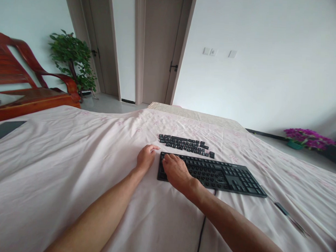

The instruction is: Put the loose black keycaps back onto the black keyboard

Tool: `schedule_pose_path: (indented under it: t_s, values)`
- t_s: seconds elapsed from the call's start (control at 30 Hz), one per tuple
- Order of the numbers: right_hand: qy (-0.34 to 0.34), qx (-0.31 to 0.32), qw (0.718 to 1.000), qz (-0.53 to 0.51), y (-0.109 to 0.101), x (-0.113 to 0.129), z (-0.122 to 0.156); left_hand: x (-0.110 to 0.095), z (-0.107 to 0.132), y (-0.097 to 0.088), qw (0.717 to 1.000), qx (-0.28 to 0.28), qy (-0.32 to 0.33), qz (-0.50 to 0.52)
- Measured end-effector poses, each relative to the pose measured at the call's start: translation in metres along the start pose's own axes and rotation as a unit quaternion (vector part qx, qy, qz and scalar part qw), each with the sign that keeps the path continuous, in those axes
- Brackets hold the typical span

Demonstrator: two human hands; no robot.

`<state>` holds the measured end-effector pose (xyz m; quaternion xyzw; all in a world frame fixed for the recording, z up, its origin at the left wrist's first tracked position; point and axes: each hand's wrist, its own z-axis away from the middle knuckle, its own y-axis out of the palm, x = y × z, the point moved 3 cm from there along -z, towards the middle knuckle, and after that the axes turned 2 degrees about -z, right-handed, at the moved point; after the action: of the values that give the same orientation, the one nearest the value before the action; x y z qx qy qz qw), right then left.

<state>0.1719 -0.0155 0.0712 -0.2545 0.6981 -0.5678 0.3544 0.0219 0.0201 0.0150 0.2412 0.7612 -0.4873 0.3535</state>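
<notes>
A black full-size keyboard lies on the pink cloth, many of its letter keys bare of caps and showing round key posts. Over its left end my right hand is closed, fingers bent down onto the upper left keys; whatever the fingertips hold is hidden. Just left of the keyboard's corner is my left hand, with a finger stretched toward the keyboard and nothing visible in it. Behind the keyboard, loose black keycaps lie in rough rows.
A thin tool with a dark handle and wire prongs lies right of the keyboard. The keyboard's cable runs toward me under my right forearm. A dark flat object rests at the far left of the cloth. Beyond stands a wooden chair.
</notes>
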Motion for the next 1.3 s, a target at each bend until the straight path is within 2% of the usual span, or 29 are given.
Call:
schedule_pose_path:
  t_s: [0.17,0.3,0.43,0.5,0.57,0.77,1.0,1.17,1.3]
  values:
    - [-0.013,0.012,1.000,-0.010,-0.005,0.001,-0.002,-0.002,0.000,0.000,1.000,0.001,0.010,0.009]
    - [0.009,0.001,0.995,-0.097,-0.009,-0.025,-0.004,0.000,0.000,0.000,1.000,-0.001,-0.010,0.018]
    - [0.131,-0.076,0.976,-0.158,-0.005,-0.065,-0.018,0.003,-0.001,0.001,1.000,-0.008,-0.017,0.020]
    - [0.180,-0.090,0.970,-0.140,0.001,-0.079,-0.030,0.003,-0.001,0.002,1.000,-0.011,-0.011,0.023]
    - [0.198,-0.084,0.970,-0.113,0.008,-0.086,-0.044,0.002,-0.001,0.002,1.000,-0.013,-0.007,0.027]
    - [0.175,-0.060,0.982,-0.047,0.024,-0.087,-0.073,0.000,-0.002,0.000,0.999,-0.016,-0.005,0.028]
    - [0.156,-0.055,0.986,-0.035,0.030,-0.087,-0.082,0.000,-0.003,0.001,1.000,-0.015,0.001,0.026]
    - [0.142,-0.049,0.986,-0.073,0.024,-0.086,-0.080,-0.001,-0.002,0.000,1.000,-0.013,0.000,0.025]
    - [0.168,-0.064,0.973,-0.144,0.010,-0.085,-0.063,0.001,-0.002,0.002,1.000,-0.009,-0.002,0.027]
